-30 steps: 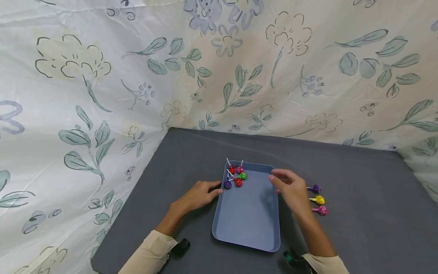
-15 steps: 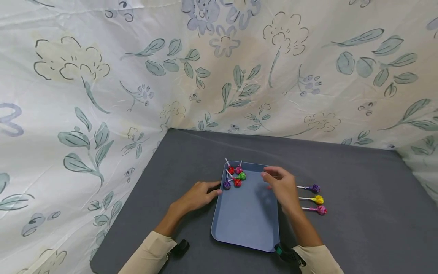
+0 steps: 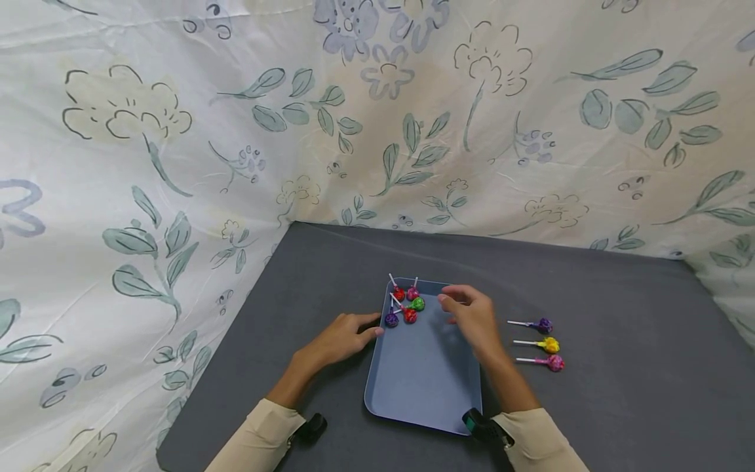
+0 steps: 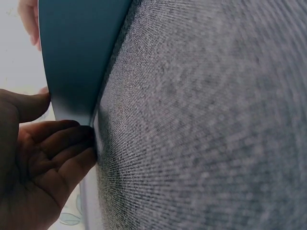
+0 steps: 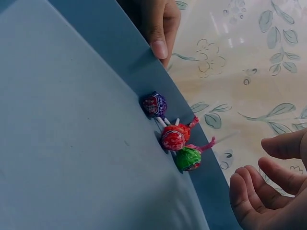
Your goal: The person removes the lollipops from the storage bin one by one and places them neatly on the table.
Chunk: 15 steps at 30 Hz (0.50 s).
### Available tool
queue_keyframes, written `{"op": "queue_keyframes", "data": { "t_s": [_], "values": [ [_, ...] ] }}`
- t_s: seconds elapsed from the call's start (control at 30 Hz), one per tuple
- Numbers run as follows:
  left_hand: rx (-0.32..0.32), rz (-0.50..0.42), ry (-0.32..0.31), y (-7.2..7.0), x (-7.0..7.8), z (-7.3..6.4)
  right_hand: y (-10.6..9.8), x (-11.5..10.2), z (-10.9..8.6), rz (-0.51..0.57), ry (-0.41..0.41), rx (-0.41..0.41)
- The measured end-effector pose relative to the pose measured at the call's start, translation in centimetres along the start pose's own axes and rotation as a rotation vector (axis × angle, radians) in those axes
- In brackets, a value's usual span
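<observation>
A blue-grey tray (image 3: 421, 380) lies on the table, with several lollipops in its far left corner. Among them are a purple lollipop (image 3: 392, 319), a green lollipop (image 3: 417, 303) and a red lollipop (image 3: 409, 316). My left hand (image 3: 339, 337) touches the tray's left side, thumb at the rim and fingers against the outer wall, as the left wrist view (image 4: 50, 163) shows. Over the tray's far right part hovers my right hand (image 3: 474, 321). Its fingers are loosely bent and apart from the thumb, and nothing shows between them in the right wrist view.
Right of the tray, a purple lollipop (image 3: 544, 325), a yellow lollipop (image 3: 551, 345) and a pink lollipop (image 3: 555, 362) lie in a row, sticks pointing left. Floral cloth (image 3: 377, 131) hangs behind and left of the dark grey table (image 3: 637, 367).
My right hand has moved left from the tray's right rim to above its inside, uncovering the sticks of the three lollipops on the table. My left hand stays at the tray's left side.
</observation>
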<state>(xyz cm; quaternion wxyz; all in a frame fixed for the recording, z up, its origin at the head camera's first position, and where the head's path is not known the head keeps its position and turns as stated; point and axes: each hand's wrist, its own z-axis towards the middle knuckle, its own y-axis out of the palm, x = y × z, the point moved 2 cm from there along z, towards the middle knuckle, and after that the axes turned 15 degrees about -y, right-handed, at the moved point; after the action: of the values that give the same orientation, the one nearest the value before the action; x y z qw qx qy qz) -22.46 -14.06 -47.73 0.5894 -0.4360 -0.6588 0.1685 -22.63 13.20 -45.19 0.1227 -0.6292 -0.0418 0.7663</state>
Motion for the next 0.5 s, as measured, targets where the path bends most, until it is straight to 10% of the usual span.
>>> {"op": "queue_keyframes", "data": {
  "t_s": [0.5],
  "values": [
    [0.014,0.006,0.018,0.1,-0.2,0.2,1.2,1.1,0.7,-0.057,-0.005,-0.057]
  ]
}}
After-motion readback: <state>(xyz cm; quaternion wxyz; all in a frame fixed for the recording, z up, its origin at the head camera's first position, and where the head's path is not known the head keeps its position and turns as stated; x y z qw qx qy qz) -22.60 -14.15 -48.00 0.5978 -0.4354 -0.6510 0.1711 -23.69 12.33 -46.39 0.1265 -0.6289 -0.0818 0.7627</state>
